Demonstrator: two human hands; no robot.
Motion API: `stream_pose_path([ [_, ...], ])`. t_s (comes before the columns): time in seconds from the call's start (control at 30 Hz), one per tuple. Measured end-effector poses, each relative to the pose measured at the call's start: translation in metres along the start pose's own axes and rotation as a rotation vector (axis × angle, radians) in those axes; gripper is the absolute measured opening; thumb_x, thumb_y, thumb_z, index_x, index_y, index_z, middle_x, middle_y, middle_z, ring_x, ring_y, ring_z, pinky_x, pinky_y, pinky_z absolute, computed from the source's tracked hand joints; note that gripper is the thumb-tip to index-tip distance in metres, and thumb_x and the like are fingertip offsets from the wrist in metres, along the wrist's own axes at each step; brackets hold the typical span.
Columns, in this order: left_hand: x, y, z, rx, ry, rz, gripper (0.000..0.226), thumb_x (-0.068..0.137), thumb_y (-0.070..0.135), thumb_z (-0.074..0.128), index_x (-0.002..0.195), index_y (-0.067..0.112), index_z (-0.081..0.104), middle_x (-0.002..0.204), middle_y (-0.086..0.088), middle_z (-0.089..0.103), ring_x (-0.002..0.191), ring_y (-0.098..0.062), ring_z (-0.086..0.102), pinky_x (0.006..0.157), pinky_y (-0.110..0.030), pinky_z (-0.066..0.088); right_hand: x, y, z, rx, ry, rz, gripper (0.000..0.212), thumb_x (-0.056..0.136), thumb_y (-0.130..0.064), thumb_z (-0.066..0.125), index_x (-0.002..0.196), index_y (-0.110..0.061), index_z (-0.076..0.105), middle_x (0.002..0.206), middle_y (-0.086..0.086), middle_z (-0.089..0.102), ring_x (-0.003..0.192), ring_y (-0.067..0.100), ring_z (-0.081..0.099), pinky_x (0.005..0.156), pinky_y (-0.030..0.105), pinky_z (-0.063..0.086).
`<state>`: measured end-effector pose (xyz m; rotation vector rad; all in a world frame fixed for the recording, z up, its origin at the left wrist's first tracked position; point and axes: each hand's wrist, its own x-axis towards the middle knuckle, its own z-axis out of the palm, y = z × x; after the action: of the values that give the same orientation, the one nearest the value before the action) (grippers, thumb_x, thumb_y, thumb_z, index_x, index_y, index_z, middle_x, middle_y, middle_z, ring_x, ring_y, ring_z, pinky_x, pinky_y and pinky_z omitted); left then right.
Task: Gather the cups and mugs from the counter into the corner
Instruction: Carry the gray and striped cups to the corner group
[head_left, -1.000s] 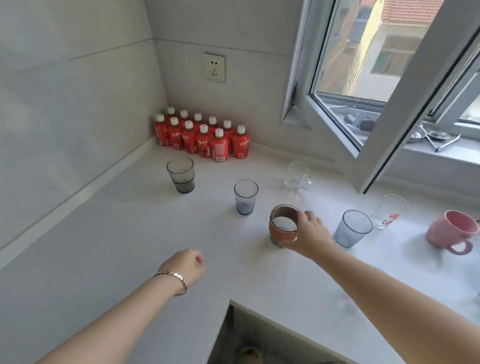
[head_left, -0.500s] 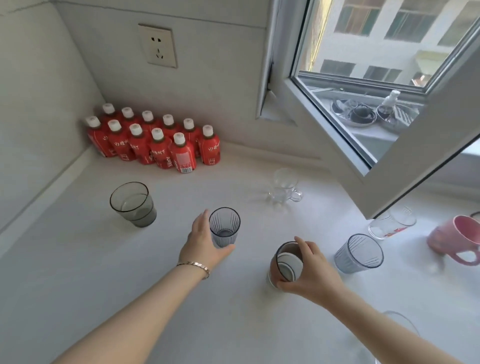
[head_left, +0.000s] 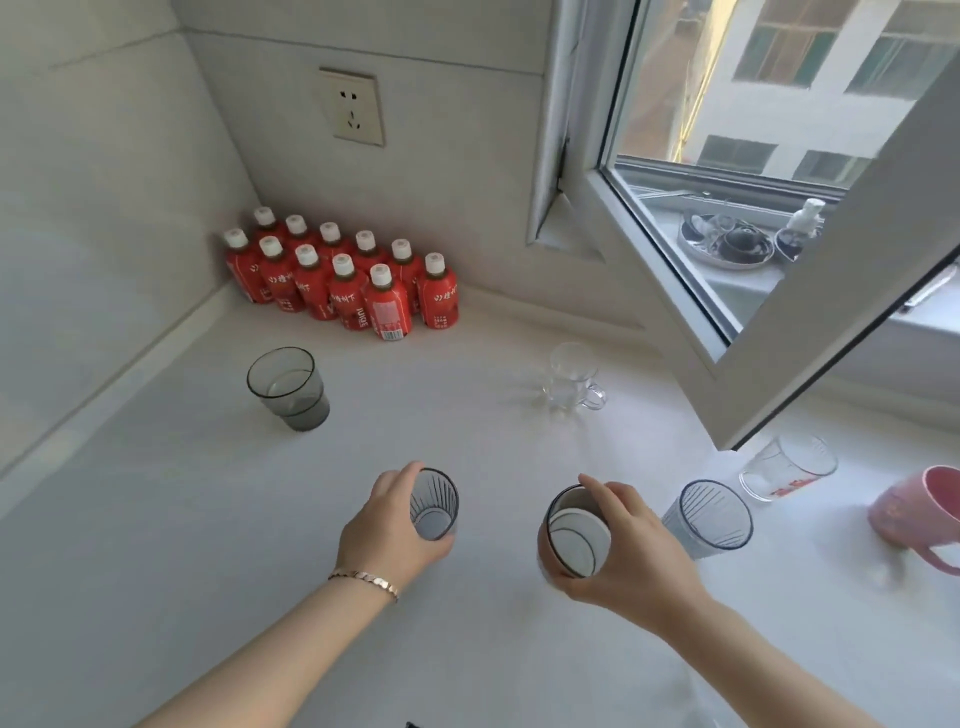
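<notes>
My left hand (head_left: 387, 530) grips a small ribbed blue-grey glass (head_left: 435, 506) near the middle of the white counter (head_left: 156, 519). My right hand (head_left: 623, 551) is wrapped around a cup with a white inside (head_left: 574, 535), tilted toward me. A smoky grey glass (head_left: 288, 387) stands to the left, nearer the corner. A clear glass mug with a handle (head_left: 571, 379) stands by the window frame. On the right are another ribbed blue glass (head_left: 709, 517), a clear glass with red print (head_left: 789, 467) and a pink mug (head_left: 919, 512).
Several red bottles with white caps (head_left: 343, 280) fill the corner of the counter under a wall socket (head_left: 353, 106). An open window sash (head_left: 810, 322) juts over the counter on the right. Dishes (head_left: 727, 241) sit on the sill outside.
My left hand reached forward from the counter and closed around the small ribbed glass. My right hand keeps its hold on the cup, which is now tipped. The view moved closer to the corner.
</notes>
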<state>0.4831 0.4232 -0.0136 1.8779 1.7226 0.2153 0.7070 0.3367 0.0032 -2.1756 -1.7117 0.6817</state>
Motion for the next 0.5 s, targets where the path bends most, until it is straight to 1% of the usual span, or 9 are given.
stream_pose_path([
  [0.07,-0.037,-0.007,-0.006,-0.015,0.054,-0.018,0.079,0.065,0.043,0.076,0.134,0.034,0.037,0.129,0.011,0.046,0.106,-0.013,0.06,0.083,-0.029,0.052,-0.007,-0.008,-0.001,-0.025,-0.023,-0.078,0.098,0.059,-0.056,0.074,0.142,-0.037,0.025,0.134,-0.015,0.039,0.124,0.011,0.046,0.095,0.023,0.046],
  [0.13,-0.078,-0.015,-0.009,-0.044,0.121,-0.077,0.081,0.062,0.042,0.077,0.133,0.036,0.038,0.128,0.013,0.047,0.105,-0.011,0.061,0.085,-0.029,0.053,-0.017,-0.018,-0.001,-0.051,-0.06,-0.176,0.098,0.059,-0.058,0.073,0.142,-0.038,0.025,0.135,-0.015,0.039,0.124,0.012,0.047,0.094,0.025,0.047],
  [0.23,-0.146,-0.029,-0.008,-0.095,0.23,-0.207,0.083,0.059,0.044,0.078,0.133,0.037,0.04,0.126,0.013,0.049,0.104,-0.011,0.061,0.086,-0.029,0.053,-0.036,-0.034,0.004,-0.073,-0.139,-0.343,0.098,0.059,-0.058,0.073,0.141,-0.037,0.025,0.136,-0.014,0.039,0.124,0.013,0.046,0.095,0.025,0.046],
  [0.33,-0.222,-0.045,-0.005,-0.16,0.351,-0.344,0.087,0.053,0.045,0.078,0.132,0.035,0.043,0.125,0.009,0.052,0.107,-0.013,0.06,0.091,-0.03,0.051,-0.066,-0.057,0.014,-0.13,-0.261,-0.518,0.099,0.061,-0.058,0.071,0.143,-0.036,0.021,0.137,-0.013,0.037,0.126,0.014,0.044,0.096,0.026,0.045],
  [0.43,-0.298,-0.062,-0.004,-0.197,0.47,-0.487,0.084,0.058,0.034,0.083,0.132,0.034,0.044,0.125,0.007,0.052,0.111,-0.014,0.057,0.093,-0.029,0.047,-0.104,-0.088,0.029,-0.197,-0.375,-0.681,0.1,0.063,-0.057,0.071,0.145,-0.034,0.019,0.138,-0.011,0.036,0.127,0.016,0.042,0.097,0.028,0.045],
  [0.5,-0.35,-0.074,-0.005,-0.197,0.52,-0.577,0.083,0.059,0.034,0.082,0.133,0.035,0.043,0.126,0.007,0.051,0.11,-0.014,0.057,0.093,-0.03,0.048,-0.135,-0.11,0.042,-0.223,-0.436,-0.772,0.102,0.061,-0.055,0.072,0.146,-0.033,0.019,0.138,-0.009,0.037,0.127,0.017,0.042,0.099,0.029,0.044],
])
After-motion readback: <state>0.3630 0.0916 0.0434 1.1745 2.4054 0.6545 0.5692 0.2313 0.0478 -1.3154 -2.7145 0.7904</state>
